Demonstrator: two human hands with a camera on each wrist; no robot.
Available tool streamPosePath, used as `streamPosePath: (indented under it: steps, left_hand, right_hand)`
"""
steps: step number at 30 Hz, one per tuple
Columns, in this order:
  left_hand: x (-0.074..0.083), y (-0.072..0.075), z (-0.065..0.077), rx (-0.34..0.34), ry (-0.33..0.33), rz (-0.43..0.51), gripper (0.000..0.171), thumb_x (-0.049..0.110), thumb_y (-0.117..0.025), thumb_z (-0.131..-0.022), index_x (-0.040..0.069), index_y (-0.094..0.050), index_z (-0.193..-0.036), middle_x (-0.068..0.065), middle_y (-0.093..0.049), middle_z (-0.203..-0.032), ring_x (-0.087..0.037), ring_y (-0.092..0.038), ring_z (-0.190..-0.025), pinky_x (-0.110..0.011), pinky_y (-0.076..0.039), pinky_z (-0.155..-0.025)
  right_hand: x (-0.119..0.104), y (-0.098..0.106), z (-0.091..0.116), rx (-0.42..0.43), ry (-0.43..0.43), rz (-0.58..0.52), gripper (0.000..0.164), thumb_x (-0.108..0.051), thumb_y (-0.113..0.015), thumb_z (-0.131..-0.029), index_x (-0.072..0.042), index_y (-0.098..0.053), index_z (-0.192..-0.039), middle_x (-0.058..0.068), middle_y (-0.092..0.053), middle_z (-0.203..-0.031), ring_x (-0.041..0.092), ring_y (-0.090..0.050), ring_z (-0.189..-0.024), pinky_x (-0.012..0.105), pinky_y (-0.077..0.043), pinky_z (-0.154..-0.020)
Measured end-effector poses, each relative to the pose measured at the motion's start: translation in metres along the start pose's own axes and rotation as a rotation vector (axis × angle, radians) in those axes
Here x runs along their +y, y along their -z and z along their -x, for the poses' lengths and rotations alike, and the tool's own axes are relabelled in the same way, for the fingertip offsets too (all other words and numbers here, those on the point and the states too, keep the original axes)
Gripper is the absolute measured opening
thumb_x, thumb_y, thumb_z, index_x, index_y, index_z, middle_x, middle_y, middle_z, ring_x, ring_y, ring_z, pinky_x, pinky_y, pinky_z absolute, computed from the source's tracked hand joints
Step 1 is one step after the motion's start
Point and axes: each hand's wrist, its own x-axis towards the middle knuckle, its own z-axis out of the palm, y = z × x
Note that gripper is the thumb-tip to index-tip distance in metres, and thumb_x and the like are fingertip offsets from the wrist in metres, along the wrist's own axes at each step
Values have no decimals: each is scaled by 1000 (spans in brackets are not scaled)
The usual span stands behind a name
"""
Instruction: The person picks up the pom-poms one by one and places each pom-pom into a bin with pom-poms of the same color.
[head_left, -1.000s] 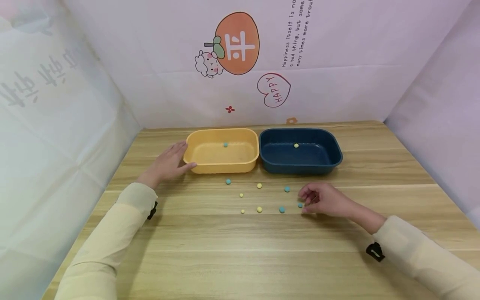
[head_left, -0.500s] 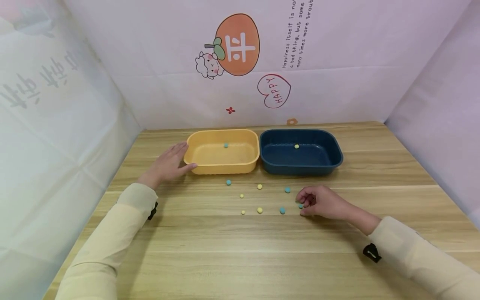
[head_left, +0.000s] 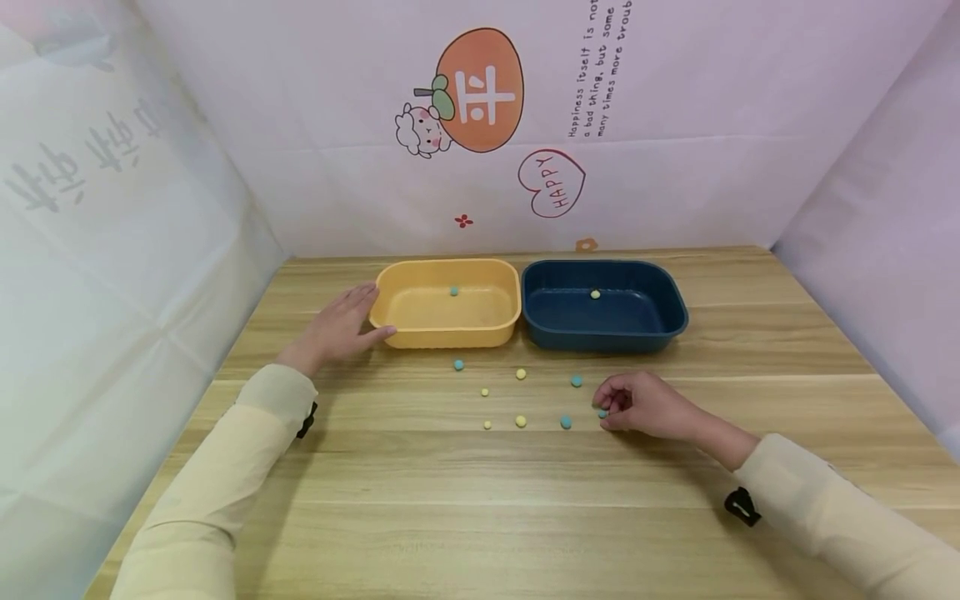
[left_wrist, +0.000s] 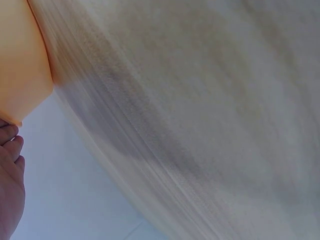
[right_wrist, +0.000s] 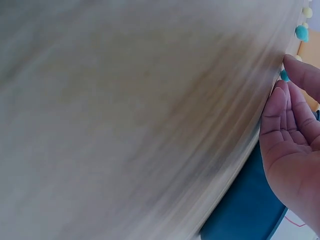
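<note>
My left hand (head_left: 337, 327) rests against the left end of a yellow plastic bin (head_left: 450, 337), its thumb along the front rim and its fingers at the side. In the left wrist view those fingertips (left_wrist: 15, 145) touch the bin's edge. Low over the table, my right hand (head_left: 647, 405) pinches a small blue ball (head_left: 602, 413) between thumb and fingertips. The right wrist view shows this ball (right_wrist: 284, 75) from the side. Left of that hand lie two more blue balls, one nearer the navy bin (head_left: 603, 340) and one closer to me (head_left: 566, 422).
Several yellow balls (head_left: 521, 422) and another blue ball (head_left: 459, 365) lie in front of the bins. One blue ball (head_left: 453, 291) is inside the yellow bin, one yellow ball (head_left: 596, 294) inside the navy one. A printed cloth (head_left: 675, 183) hangs behind the wooden table (head_left: 450, 517).
My right hand has come slightly down and left, its thumb and fingertips closing in around the small blue ball. The left hand has stayed at the yellow bin.
</note>
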Motion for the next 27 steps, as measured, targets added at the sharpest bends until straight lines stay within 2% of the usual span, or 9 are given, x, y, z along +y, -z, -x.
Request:
streamPosePath:
  steps: [16, 27]
  left_hand:
    - [-1, -1, 0, 1, 1, 5, 89, 58, -44, -97, -10, -21, -150, -24, -18, -157, -35, -13, -145, -44, -7, -118]
    - [-2, -1, -1, -6, -5, -2, 90, 60, -42, -97, -10, -20, -150, -25, -17, -157, -36, -12, -145, -45, -7, -118]
  right_hand:
    - [-5, -1, -2, 5, -23, 54, 10, -7, -77, -81, -10, -70, -87, -3, -61, -74, 17, -55, -70, 24, -49, -60]
    - [-4, -1, -1, 17, -11, 31, 10, -3, -75, -80, -9, -70, -87, -2, -61, -73, 17, -55, -68, 23, -48, -58]
